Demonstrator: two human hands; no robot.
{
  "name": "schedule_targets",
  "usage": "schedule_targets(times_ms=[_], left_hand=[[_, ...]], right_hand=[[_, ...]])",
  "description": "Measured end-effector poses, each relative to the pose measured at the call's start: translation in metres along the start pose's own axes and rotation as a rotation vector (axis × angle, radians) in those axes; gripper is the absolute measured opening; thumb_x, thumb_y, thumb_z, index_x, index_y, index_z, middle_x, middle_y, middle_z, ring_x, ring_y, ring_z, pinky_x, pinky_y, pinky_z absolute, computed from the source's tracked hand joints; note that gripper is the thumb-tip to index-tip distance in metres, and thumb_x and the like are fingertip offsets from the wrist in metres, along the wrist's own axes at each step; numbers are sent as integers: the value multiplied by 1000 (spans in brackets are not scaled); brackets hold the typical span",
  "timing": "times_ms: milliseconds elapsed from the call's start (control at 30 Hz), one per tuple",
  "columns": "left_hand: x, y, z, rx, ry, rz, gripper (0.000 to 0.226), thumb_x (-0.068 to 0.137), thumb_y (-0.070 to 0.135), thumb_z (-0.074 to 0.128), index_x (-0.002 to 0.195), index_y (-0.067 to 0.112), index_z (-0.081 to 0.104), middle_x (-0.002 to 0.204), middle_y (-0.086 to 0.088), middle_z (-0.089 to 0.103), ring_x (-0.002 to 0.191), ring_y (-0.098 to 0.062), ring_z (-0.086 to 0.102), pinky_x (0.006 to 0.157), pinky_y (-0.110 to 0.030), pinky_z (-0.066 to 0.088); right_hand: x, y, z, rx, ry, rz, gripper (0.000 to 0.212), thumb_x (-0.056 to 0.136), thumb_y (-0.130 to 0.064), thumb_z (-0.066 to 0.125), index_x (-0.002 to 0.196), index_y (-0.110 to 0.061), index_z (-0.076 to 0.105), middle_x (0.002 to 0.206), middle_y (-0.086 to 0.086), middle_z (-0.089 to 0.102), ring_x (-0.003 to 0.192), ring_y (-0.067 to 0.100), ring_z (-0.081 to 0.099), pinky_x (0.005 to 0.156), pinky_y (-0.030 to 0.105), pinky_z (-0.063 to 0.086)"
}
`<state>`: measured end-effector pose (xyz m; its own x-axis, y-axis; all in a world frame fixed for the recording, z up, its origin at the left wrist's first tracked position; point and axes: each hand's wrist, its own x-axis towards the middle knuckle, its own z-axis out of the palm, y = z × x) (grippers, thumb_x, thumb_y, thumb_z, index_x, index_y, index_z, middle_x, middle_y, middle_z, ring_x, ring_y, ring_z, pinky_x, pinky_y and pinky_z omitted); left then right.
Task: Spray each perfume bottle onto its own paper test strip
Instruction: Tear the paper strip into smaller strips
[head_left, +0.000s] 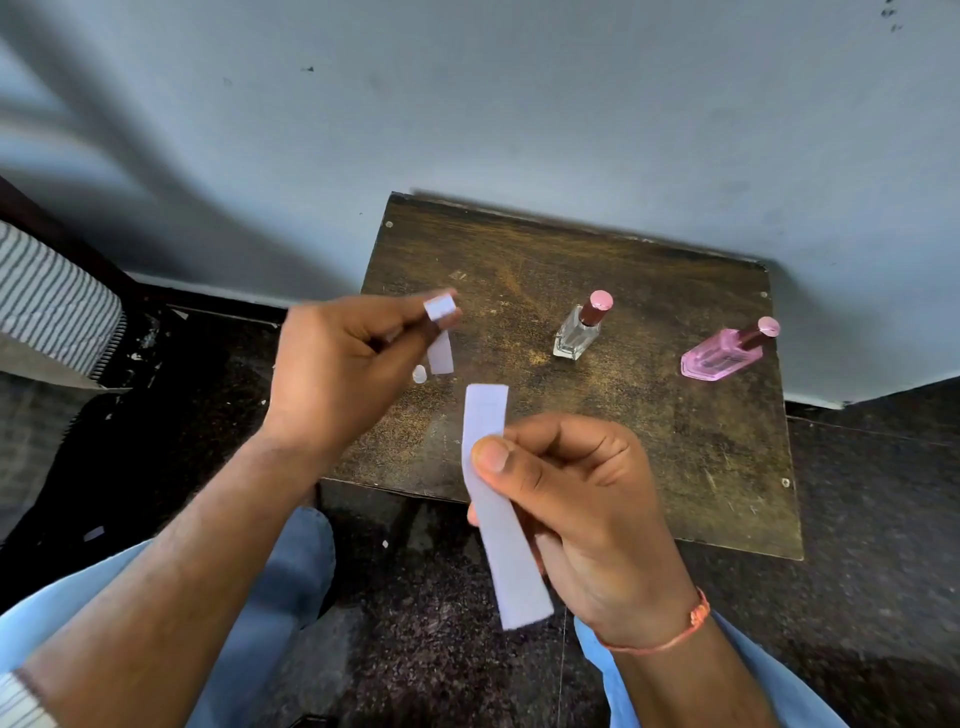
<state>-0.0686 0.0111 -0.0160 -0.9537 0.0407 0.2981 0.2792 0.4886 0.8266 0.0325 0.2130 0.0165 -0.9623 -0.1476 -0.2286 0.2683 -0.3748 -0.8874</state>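
Note:
My right hand (582, 499) pinches a long white paper strip (498, 519) between thumb and fingers, held upright over the near edge of the small wooden table (675, 467). My left hand (337, 364) is raised over the table's left side, with a shorter white strip (440, 348) in its fingertips, bent over at the top and blurred. A clear perfume bottle (574, 335) with a pink cap stands upright mid-table. At the right edge a pink perfume bottle (719, 356) with a pink cap lies tilted. A small white cap-like piece (418, 374) sits under the left hand.
The table stands against a pale blue wall (519, 104), on a dark speckled floor (857, 519). Striped fabric (52, 306) lies at the far left. My knees in blue jeans (270, 597) are below the table's near edge.

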Motion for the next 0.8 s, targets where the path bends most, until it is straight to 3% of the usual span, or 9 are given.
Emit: schedule_targets(times_ms=[67,100,200,267,333,433,533,633,800], left_hand=[[4,1,0,-241,29,-183,18,97,27,84,113,20,87,100,7,87,64,6,63,46,-21,51],[5,2,2,-321,18,-237,16,97,26,83,111,20,87,106,11,87,59,8,64,47,-15,50],[5,2,4,-419,-60,-299,11,100,24,80,110,24,85,109,9,87,42,1,56,41,-16,45],[5,1,4,-454,-112,-300,13,104,24,75,112,25,85,112,5,87,40,0,53,40,-16,43],[5,1,5,-481,-160,-305,17,106,25,73,120,27,83,110,1,87,39,-2,48,42,-16,43],[2,-1,7,-508,-220,-298,30,106,27,73,137,27,75,106,-3,88,42,-2,48,43,-17,44],[1,-2,7,-486,-272,-282,36,107,30,71,143,30,71,105,-2,88,44,-7,47,45,-18,45],[0,-5,8,-473,-300,-273,35,109,30,69,144,31,70,105,-2,88,43,-9,45,46,-19,45],[-1,-7,10,-475,-322,-268,34,109,32,68,142,33,71,104,-2,88,42,-9,45,45,-18,46]], right_hand=[[-2,-3,-7,-71,-1,-58,26,81,-47,96,88,-23,87,72,8,78,56,43,58,41,55,50],[0,-5,-13,-108,29,-81,29,81,-50,95,89,-23,86,72,10,78,55,40,59,39,51,50],[5,-15,-41,-230,168,-134,42,77,-59,95,92,-22,86,72,15,75,49,24,57,42,24,44],[7,-23,-63,-320,250,-176,45,76,-63,93,93,-22,86,69,11,72,50,14,55,43,21,43],[6,-31,-87,-445,312,-178,48,74,-67,91,95,-24,87,70,21,67,55,15,55,44,22,44],[2,-41,-115,-599,379,-105,31,80,-53,88,95,-26,88,76,34,61,56,20,49,43,22,45],[-2,-46,-136,-699,411,31,3,90,-31,86,90,-33,89,74,15,73,53,12,53,42,19,46],[-7,-47,-158,-849,503,122,15,99,-24,81,88,-34,86,80,-2,80,62,14,63,46,22,51],[-11,-47,-185,-905,693,135,21,104,-25,75,88,-39,76,88,-5,79,74,21,74,54,30,55]])
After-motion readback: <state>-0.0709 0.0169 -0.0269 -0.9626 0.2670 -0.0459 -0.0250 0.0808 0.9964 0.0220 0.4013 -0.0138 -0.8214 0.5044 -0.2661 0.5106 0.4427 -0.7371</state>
